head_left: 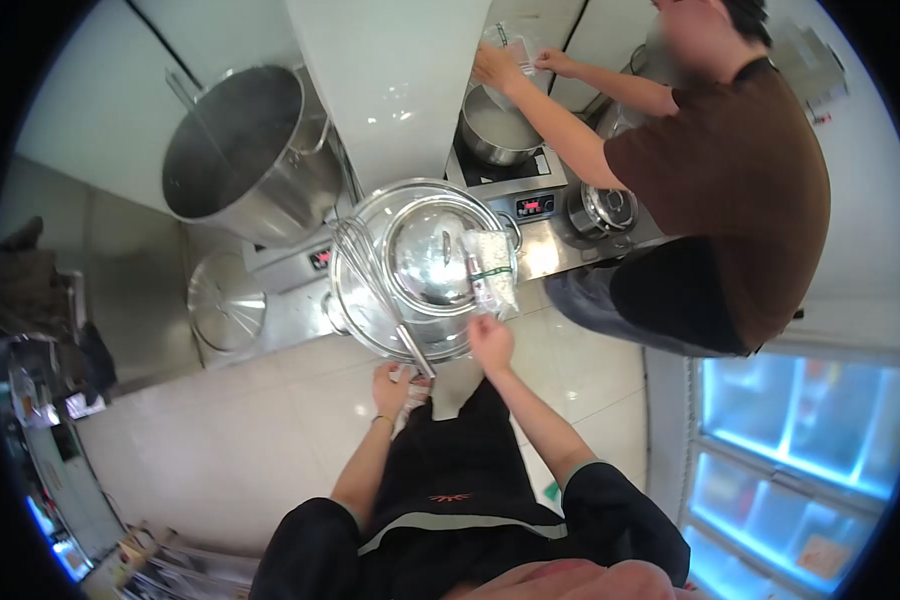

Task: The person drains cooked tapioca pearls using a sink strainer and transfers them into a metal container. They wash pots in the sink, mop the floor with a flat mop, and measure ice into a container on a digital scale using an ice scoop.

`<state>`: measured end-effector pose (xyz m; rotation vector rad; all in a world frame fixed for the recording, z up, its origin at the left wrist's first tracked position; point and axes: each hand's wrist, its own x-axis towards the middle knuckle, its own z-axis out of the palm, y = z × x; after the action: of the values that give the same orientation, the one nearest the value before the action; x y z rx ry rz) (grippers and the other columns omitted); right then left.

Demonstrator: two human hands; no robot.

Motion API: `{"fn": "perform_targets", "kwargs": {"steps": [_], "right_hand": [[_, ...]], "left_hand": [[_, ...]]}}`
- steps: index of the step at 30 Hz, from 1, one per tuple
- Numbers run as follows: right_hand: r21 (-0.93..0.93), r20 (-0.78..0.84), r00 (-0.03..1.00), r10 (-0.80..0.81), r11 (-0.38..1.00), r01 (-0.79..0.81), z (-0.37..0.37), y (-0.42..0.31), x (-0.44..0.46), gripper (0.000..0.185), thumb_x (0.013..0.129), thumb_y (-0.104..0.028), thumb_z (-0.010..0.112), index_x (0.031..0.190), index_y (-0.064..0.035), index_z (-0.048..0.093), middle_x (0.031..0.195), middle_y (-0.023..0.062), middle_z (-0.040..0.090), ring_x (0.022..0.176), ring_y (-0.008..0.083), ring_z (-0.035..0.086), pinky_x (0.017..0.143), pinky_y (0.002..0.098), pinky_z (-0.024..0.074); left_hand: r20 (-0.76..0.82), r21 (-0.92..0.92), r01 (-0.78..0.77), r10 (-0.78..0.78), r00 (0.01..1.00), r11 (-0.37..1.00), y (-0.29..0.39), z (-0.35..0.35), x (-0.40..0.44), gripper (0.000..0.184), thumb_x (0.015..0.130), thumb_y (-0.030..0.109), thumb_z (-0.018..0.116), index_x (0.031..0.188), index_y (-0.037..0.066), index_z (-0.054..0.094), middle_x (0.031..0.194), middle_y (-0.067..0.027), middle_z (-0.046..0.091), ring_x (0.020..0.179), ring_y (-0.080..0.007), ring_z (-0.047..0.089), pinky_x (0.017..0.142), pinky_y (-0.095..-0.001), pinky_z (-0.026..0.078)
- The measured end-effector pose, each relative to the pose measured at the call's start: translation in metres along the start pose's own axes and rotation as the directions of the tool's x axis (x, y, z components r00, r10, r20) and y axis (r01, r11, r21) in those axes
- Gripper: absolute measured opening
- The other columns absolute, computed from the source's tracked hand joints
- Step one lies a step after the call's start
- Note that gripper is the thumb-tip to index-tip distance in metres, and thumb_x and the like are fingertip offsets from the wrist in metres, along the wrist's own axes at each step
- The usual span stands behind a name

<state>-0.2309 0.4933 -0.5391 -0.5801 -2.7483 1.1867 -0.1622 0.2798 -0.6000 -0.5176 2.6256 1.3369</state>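
Steel counter (544,250), pale tiled floor (270,430).

A shiny stainless-steel tabletop (542,246) carries a wide, round, two-handled steel vessel (356,318). Around it lie a round metal lid (227,306) and a boxy silver cooker (288,262) towards nine o'clock, and a black-topped silver cooker (502,198) towards one o'clock.

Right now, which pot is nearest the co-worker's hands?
The open pot, right by them; the taller stockpot stands further left, the small lidded pot nearer their body.
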Motion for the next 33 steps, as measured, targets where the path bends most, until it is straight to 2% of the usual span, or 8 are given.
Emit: {"fn": "perform_targets", "kwargs": {"steps": [2,6,10,14,17,22,28,33], "right_hand": [[0.001,-0.166,0.986,0.017,1.0,-0.018,-0.021,0.051,0.053,0.028,0.077,-0.027,0.057,0.064,-0.0015,0.058,0.056,0.0106,0.058,0.048,0.0237,0.056,0.048,0.0354,0.0431],[0.494,-0.022,0.792,0.611,0.695,-0.523,-0.063,0.184,0.184,0.018,0.078,-0.02,0.057,0.07,-0.0037,0.06,0.058,0.0019,0.058,0.052,0.016,0.058,0.049,0.0258,0.0432],[0.314,0.013,0.637,0.771,0.602,-0.734,-0.1,0.286,0.279,0.019,0.079,-0.021,0.057,0.09,-0.006,0.056,0.081,0.0071,0.059,0.062,0.018,0.06,0.054,0.0308,0.0464],[0.211,-0.025,0.46,0.888,0.455,-0.865,-0.1,0.379,0.35,0.028,0.082,-0.023,0.053,0.107,-0.0107,0.049,0.093,0.0112,0.055,0.073,0.0245,0.06,0.059,0.0368,0.0476],[0.5,-0.09,0.356,0.93,0.351,-0.792,-0.102,0.428,0.382,0.029,0.087,-0.026,0.044,0.109,-0.0062,0.048,0.091,0.0114,0.054,0.072,0.0241,0.059,0.056,0.0359,0.0496],[0.779,0.077,0.481,0.873,0.249,-0.576,-0.119,0.521,0.423,0.019,0.088,-0.018,0.035,0.1,-0.0072,0.046,0.073,0.0068,0.051,0.058,0.0162,0.051,0.047,0.0288,0.0417],[0.834,0.283,0.357,0.89,-0.044,-0.55,-0.096,0.543,0.428,0.011,0.086,-0.015,0.038,0.075,-0.0142,0.041,0.049,-0.0043,0.021,0.04,0.0103,0.023,0.04,0.025,0.0225],[0.834,0.455,0.475,0.753,-0.173,-0.524,-0.037,0.495,0.405,0.011,0.086,-0.019,0.041,0.076,-0.0143,0.044,0.049,-0.0029,0.02,0.038,0.01,0.019,0.041,0.0255,0.0186]], "left_hand": [[-0.061,-0.039,0.103,-0.106,0.993,0.994,-0.003,0.015,-0.003,0.027,0.076,0.028,0.063,0.082,0.003,0.059,0.079,-0.0111,0.058,0.072,-0.0253,0.056,0.066,-0.0348,0.044],[-0.063,-0.268,0.295,-0.322,0.945,0.917,0.01,0.027,-0.01,0.031,0.083,0.03,0.057,0.093,0.001,0.058,0.084,-0.0084,0.059,0.068,-0.0158,0.054,0.058,-0.0292,0.043],[-0.113,-0.534,0.379,-0.508,0.854,0.756,0.004,0.047,-0.06,0.029,0.089,0.03,0.048,0.093,0.004,0.06,0.084,-0.0029,0.059,0.064,-0.0074,0.051,0.053,-0.0195,0.039],[0.183,-0.609,0.754,-0.881,0.437,0.247,-0.043,0.088,-0.144,0.03,0.091,0.031,0.044,0.093,0.007,0.061,0.078,-0.0009,0.057,0.062,-0.0054,0.046,0.054,-0.0189,0.038],[0.235,-0.502,0.833,-0.891,0.389,0.231,-0.081,0.126,-0.207,0.031,0.091,0.032,0.044,0.092,0.006,0.061,0.076,-0.0006,0.057,0.062,-0.0061,0.047,0.057,-0.0193,0.039],[0.154,-0.265,0.847,-0.847,0.509,0.461,-0.068,0.15,-0.203,0.029,0.09,0.029,0.047,0.089,0.003,0.061,0.074,-0.0018,0.058,0.066,-0.009,0.051,0.062,-0.0216,0.04],[0.186,-0.009,0.775,-0.76,0.622,0.632,-0.043,0.159,-0.182,0.026,0.088,0.025,0.052,0.085,0.001,0.061,0.075,-0.0062,0.061,0.073,-0.0119,0.057,0.066,-0.0248,0.043],[0.181,0.235,0.618,-0.658,0.731,0.75,-0.022,0.157,-0.163,0.026,0.085,0.029,0.054,0.086,0.003,0.061,0.081,-0.0143,0.061,0.079,-0.0301,0.059,0.07,-0.036,0.046]]}}
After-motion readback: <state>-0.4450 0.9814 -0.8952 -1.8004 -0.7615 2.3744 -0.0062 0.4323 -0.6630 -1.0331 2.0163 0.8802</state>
